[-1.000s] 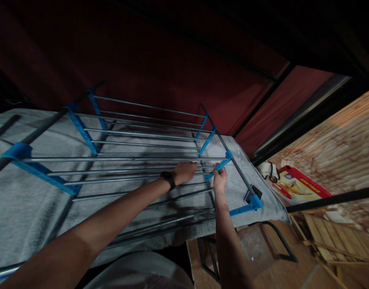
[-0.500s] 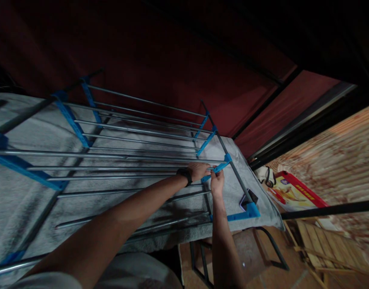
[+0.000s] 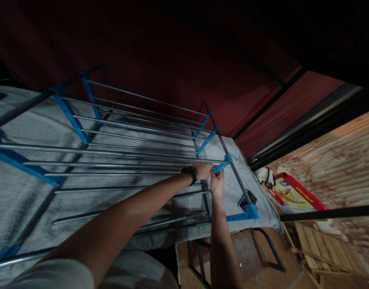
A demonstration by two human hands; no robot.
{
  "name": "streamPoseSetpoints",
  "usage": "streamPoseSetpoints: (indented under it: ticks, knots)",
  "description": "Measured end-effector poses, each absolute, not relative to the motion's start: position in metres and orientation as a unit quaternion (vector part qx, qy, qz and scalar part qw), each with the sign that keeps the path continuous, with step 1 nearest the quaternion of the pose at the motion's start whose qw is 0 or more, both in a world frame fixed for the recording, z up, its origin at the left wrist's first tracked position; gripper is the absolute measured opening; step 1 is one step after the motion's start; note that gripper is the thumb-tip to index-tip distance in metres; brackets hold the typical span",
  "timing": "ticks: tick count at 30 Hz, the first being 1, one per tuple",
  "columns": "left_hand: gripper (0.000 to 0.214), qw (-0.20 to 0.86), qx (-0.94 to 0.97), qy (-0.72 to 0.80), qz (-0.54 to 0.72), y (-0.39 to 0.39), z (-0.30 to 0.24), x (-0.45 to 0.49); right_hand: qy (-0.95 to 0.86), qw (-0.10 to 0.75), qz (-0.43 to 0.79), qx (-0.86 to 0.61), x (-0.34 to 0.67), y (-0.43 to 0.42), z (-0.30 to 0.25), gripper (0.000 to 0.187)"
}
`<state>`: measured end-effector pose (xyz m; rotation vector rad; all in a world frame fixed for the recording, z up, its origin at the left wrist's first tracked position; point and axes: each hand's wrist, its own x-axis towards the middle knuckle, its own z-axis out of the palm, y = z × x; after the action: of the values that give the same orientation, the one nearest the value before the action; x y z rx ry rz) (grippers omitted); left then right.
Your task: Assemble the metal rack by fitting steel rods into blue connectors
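Observation:
A rack of thin metal rods [image 3: 136,140] held in blue plastic end pieces lies on a grey cloth-covered surface [image 3: 18,192]. My left hand [image 3: 203,170], with a black watch at the wrist, is closed around the end of one rod where it meets a blue end bracket [image 3: 221,165]. My right hand [image 3: 217,181] grips that same blue bracket from below, fingers pinched on it. Both hands touch at the rack's right side.
A phone [image 3: 247,198] rests on the cloth by the near blue corner piece [image 3: 243,216]. A dark red wall stands behind. On the right floor lie a red-edged box [image 3: 292,194], a white object [image 3: 264,176] and wooden slats [image 3: 319,245]. A black metal frame [image 3: 271,249] shows below.
My left hand has slid right along the rod until it meets the blue bracket and my right hand. The view has shifted slightly right.

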<state>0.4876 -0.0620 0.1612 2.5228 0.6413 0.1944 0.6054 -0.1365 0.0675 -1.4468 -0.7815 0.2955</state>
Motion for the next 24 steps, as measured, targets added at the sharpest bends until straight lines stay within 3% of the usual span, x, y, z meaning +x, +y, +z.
streamPoseSetpoints:
  ticks: [11, 24]
  knots:
    - [0.036, 0.280, 0.910, 0.287, 0.101, -0.070, 0.159, 0.492, -0.357, 0.660, 0.074, -0.657, 0.605, -0.136, 0.064, 0.022]
    - [0.028, 0.286, 0.905, 0.286, 0.127, -0.073, 0.158, 0.492, -0.357, 0.650, 0.090, -0.665, 0.602, -0.137, 0.060, 0.039]
